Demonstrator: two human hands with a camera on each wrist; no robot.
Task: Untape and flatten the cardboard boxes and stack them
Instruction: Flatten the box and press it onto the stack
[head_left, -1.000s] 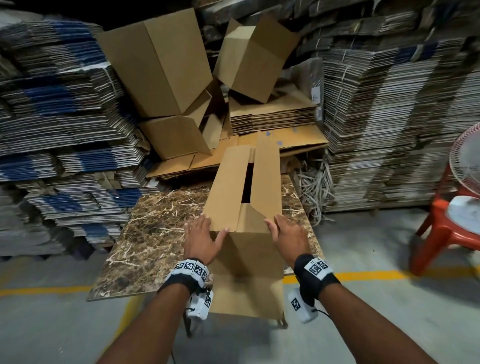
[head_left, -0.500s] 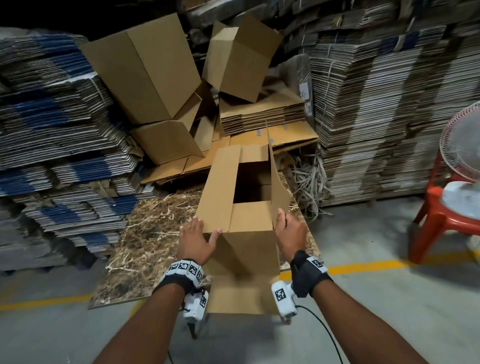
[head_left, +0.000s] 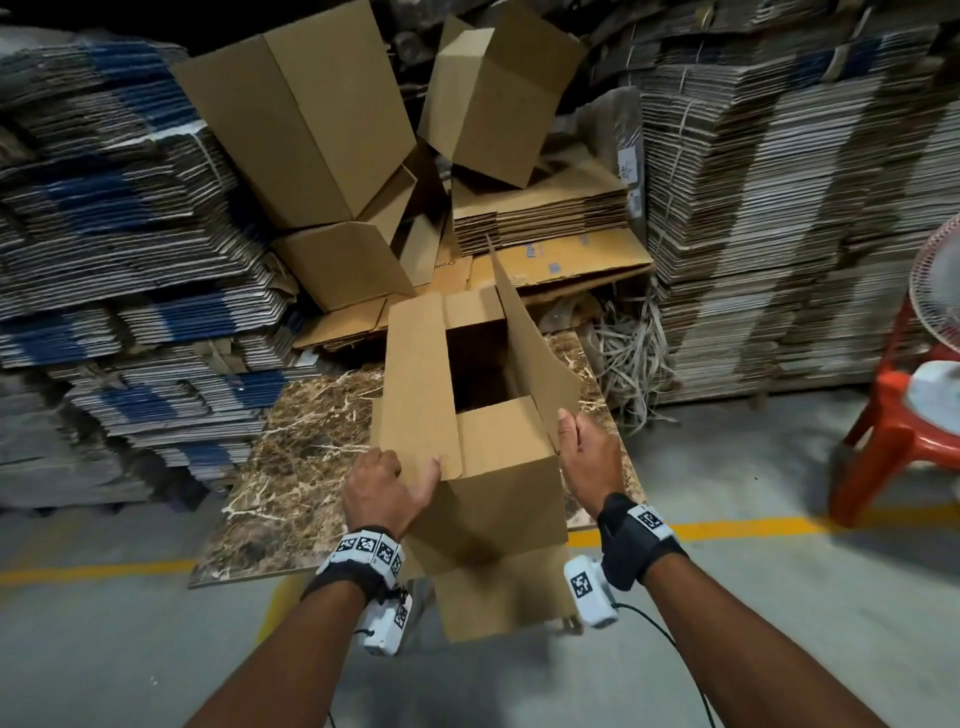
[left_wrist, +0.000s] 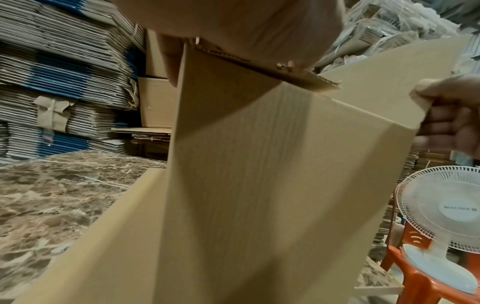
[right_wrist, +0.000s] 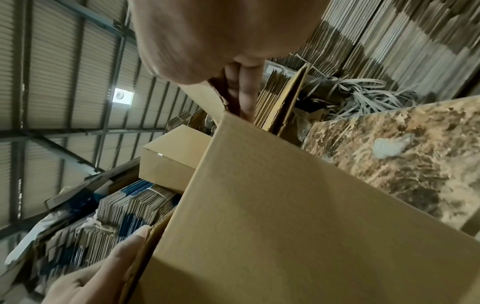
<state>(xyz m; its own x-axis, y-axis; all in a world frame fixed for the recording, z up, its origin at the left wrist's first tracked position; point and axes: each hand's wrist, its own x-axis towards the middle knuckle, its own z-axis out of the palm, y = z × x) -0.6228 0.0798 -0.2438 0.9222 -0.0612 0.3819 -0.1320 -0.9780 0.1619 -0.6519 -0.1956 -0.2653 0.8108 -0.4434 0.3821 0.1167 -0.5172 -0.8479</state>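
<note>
A brown cardboard box (head_left: 498, 467) stands on the marble-patterned table (head_left: 291, 467), its top open and its inside dark. My left hand (head_left: 400, 470) grips the long left flap (head_left: 415, 374) at its near corner, thumb on top. My right hand (head_left: 571, 436) grips the right flap (head_left: 524, 338), which stands raised and tilted outward. In the left wrist view the box wall (left_wrist: 259, 174) fills the frame, with the right hand (left_wrist: 451, 123) at its far corner. In the right wrist view my fingers (right_wrist: 246, 96) curl over the flap edge of the box (right_wrist: 285, 205).
Behind the table lie a stack of flattened boxes (head_left: 540, 213) and three assembled boxes (head_left: 301, 114). Tall piles of flat cardboard (head_left: 104, 260) wall both sides. Loose strapping strips (head_left: 628, 353) hang at the back right. A fan (head_left: 940, 291) sits on a red chair (head_left: 893, 431).
The two top flaps have parted: the right one swung up and outward with my right hand, showing the inside. My hands moved apart to the box's near corners.
</note>
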